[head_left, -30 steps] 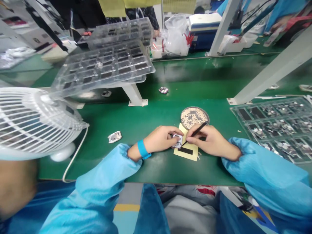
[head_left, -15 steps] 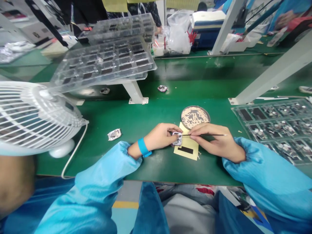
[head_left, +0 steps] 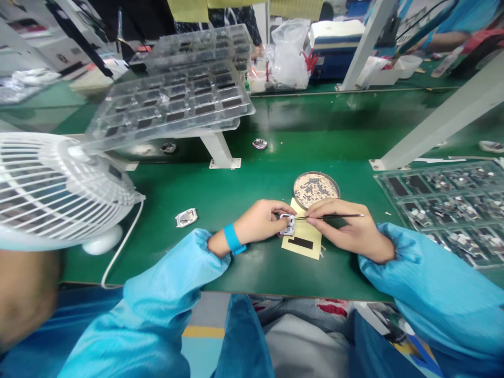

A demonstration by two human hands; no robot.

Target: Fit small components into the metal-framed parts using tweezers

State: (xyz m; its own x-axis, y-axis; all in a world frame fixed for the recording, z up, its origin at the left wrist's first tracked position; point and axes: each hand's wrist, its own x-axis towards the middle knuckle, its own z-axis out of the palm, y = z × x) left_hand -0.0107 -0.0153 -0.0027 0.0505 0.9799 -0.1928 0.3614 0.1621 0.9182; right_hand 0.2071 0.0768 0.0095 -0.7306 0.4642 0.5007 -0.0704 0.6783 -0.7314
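Note:
My left hand (head_left: pixel 262 220), with a blue band at the wrist, pinches a small white frame-like part (head_left: pixel 289 224) between thumb and fingers. Thin dark tweezers (head_left: pixel 340 216) are held in my right hand (head_left: pixel 346 231), their tips reaching the right side of that part. Below both lies a yellow paper sheet (head_left: pixel 313 251) with a black strip (head_left: pixel 300 242) on it. Just behind my right fingers sits a round dish (head_left: pixel 316 189) of small pale and dark pieces. The exact contact of the tweezer tips is too small to tell.
A white fan (head_left: pixel 59 189) stands at the left, near a loose white part (head_left: pixel 186 217). Clear trays (head_left: pixel 173 105) rest on a raised shelf at the back left. A filled parts tray (head_left: pixel 452 199) lies at the right, by a slanted white post (head_left: pixel 437 115). Another person's arm shows at the far right.
The view has shifted slightly. Both hands keep their holds, and the tweezers are at a slightly different angle. At the back right, another person's arm has come further into view.

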